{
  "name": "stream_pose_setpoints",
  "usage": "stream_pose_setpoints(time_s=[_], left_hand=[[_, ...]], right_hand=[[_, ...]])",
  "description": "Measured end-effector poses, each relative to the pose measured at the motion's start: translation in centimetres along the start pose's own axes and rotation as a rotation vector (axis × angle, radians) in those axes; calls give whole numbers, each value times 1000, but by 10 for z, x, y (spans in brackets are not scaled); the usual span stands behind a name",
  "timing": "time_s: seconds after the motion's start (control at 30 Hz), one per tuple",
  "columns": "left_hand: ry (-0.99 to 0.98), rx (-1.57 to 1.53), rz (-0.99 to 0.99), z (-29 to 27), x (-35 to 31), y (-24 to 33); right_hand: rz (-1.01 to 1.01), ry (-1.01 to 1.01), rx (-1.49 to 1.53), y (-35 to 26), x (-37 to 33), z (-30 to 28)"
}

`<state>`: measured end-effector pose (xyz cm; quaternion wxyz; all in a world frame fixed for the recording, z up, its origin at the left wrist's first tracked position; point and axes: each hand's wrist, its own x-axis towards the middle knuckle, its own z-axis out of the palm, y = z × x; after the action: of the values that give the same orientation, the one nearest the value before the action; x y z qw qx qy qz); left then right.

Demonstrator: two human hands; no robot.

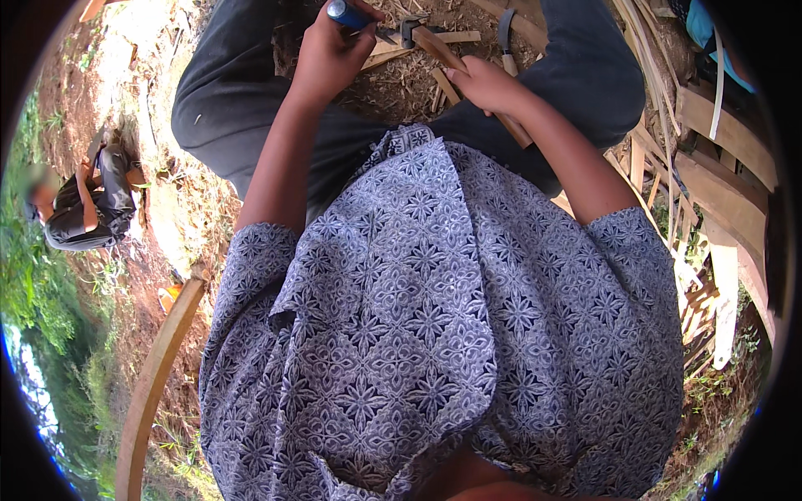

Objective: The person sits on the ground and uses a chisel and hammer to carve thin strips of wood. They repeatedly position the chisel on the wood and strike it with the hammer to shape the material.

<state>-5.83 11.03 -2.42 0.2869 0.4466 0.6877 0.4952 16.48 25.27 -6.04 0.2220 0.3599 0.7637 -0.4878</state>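
Note:
My left hand (331, 52) is closed round a tool with a blue handle (341, 12); its dark metal part points toward the ground, and the exact kind is hard to make out. In my right hand (491, 85) is a hammer (438, 48), gripped partway along its wooden handle. The handle's butt end reaches down past my wrist, and the metal head lies near the tip of the blue-handled tool. Below both hands are thin wood strips (455, 37) among shavings. A curved blade with a pale handle (505, 35) rests beyond my right hand, beside my right leg.
My dark-trousered legs (230, 108) frame the work spot. Long wood strips and curved boards (723, 196) pile up on the right. A curved timber (159, 376) stands at the left. Farther left, another person (96, 196) sits on the bare slope, near green plants.

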Motion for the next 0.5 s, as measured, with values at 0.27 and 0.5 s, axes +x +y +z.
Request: stream_pose_setpoints(time_s=[0.27, 0.5], left_hand=[[-16, 222, 83, 0, 3, 4], [-1, 216, 36, 3, 2, 8]], right_hand=[[20, 20, 59, 4, -1, 4], [29, 8, 51, 3, 0, 5]])
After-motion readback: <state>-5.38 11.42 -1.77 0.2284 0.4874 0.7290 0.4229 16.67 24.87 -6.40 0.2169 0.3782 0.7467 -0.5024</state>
